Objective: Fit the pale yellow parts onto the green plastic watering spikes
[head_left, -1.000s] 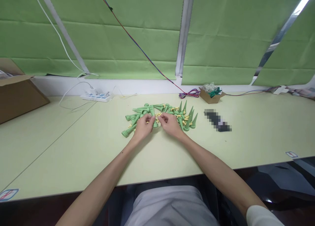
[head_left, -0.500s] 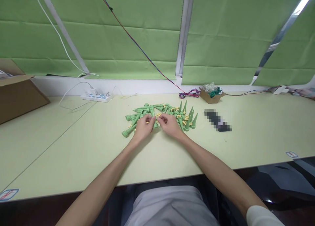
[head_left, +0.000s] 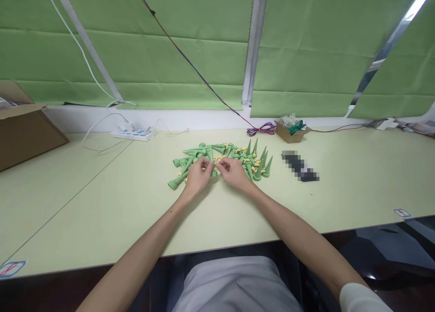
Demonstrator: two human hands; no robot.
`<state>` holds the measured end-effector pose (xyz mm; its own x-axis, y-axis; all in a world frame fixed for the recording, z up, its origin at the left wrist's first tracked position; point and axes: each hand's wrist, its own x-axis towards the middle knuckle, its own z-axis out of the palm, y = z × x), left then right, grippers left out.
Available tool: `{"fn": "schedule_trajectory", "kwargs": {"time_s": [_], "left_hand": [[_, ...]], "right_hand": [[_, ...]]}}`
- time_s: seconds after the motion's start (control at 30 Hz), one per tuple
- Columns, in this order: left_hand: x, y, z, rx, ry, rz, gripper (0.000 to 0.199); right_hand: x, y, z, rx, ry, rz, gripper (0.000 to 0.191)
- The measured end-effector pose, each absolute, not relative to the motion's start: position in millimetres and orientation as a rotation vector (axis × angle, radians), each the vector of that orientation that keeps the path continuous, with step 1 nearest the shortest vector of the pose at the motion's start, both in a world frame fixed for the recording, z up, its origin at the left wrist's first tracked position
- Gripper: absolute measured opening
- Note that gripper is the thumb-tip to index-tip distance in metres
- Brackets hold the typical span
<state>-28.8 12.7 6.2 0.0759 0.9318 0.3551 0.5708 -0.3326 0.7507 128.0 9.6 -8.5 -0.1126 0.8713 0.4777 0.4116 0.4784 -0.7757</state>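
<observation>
My left hand [head_left: 200, 173] is closed around a green plastic watering spike [head_left: 210, 154], with its pointed end away from me and its wide end showing under the thumb. Close beside it, my right hand [head_left: 234, 171] is pinched, thumb and forefinger almost meeting the left fingertips. Whatever sits in that pinch is too small to make out. Around both hands lies a pile of similar green spikes [head_left: 186, 161], some with small yellow valve-like pieces [head_left: 257, 161] on them. Several spikes at the right of the pile stand point up [head_left: 267, 167].
Behind the pile are a small cardboard box [head_left: 288, 134] with plastic wrapping and a coil of thin wire [head_left: 261, 129]. A pixelated dark object [head_left: 299, 166] lies to the right. A white power strip [head_left: 134, 134] and a large cardboard box [head_left: 30, 133] are at left.
Both hands keep nearly the same place and grip. The right fingertips have shifted very slightly; the pile looks the same.
</observation>
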Motion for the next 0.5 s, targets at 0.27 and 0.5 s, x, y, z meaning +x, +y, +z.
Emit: {"fn": "schedule_trajectory", "kwargs": {"time_s": [0.27, 0.5], "left_hand": [[-29.2, 14.4, 5.9, 1.951, 1.469, 1.167, 0.03], [-29.2, 12.0, 7.8, 1.934, 1.465, 1.145, 0.034]], "right_hand": [[128.5, 12.1, -10.2, -1.156, -1.74, 0.625, 0.025], [127.6, 11.4, -8.6, -1.196, -1.698, 0.716, 0.027]]}}
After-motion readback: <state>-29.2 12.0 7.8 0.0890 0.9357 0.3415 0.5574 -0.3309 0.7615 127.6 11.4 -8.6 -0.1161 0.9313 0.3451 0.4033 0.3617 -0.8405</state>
